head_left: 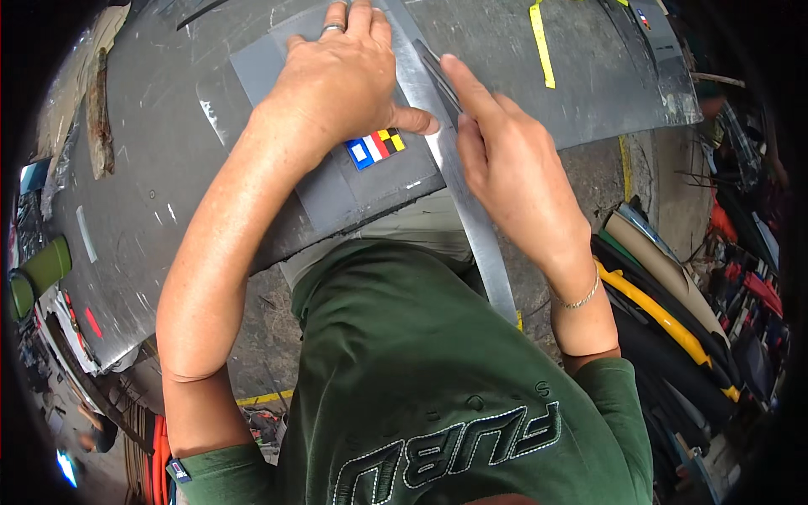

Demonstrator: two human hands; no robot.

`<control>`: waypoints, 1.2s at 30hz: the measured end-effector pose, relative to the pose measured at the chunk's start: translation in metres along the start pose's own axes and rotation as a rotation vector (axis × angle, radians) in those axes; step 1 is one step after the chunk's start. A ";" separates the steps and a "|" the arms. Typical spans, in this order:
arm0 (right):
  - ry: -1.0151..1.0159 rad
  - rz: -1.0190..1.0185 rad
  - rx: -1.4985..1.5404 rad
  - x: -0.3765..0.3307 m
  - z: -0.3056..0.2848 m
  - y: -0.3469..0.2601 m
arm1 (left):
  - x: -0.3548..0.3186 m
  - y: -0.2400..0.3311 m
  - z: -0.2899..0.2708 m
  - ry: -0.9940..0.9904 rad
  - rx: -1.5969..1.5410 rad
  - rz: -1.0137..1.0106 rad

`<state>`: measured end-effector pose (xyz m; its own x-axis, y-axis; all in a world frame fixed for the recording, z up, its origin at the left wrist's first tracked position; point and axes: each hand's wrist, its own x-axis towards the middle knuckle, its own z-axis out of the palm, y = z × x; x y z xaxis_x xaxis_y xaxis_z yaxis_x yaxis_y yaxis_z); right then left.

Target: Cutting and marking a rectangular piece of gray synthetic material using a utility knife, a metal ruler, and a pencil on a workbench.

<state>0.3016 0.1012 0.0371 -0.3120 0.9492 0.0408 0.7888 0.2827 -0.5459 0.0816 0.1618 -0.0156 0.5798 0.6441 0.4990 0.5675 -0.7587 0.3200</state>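
My left hand [341, 76] lies flat, fingers spread, pressing on a grey sheet [337, 189] and on a long metal ruler [467, 210] that runs from the top middle down toward my body. A ring sits on one finger. The grey sheet bears a small patch of coloured squares [375, 148] just under my thumb. My right hand [505, 156] grips a thin dark blade tool [442, 77], its index finger stretched along it, with the tip set against the ruler's right edge.
The sheet rests on a scuffed dark grey board [168, 194]. A yellow strip [542, 44] lies on the board at the upper right. Rolls of material [665, 311] are stacked at the right, a green cylinder [38, 273] at the left.
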 end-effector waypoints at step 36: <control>0.331 0.161 0.330 -0.049 -0.088 0.031 | 0.064 0.041 -0.027 -0.873 0.516 -0.513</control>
<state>0.3876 0.0753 0.0915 0.0272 0.9853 0.1684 0.5869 0.1207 -0.8006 0.1263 0.1693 0.0507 0.3043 0.8684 -0.3916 0.9114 -0.3850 -0.1454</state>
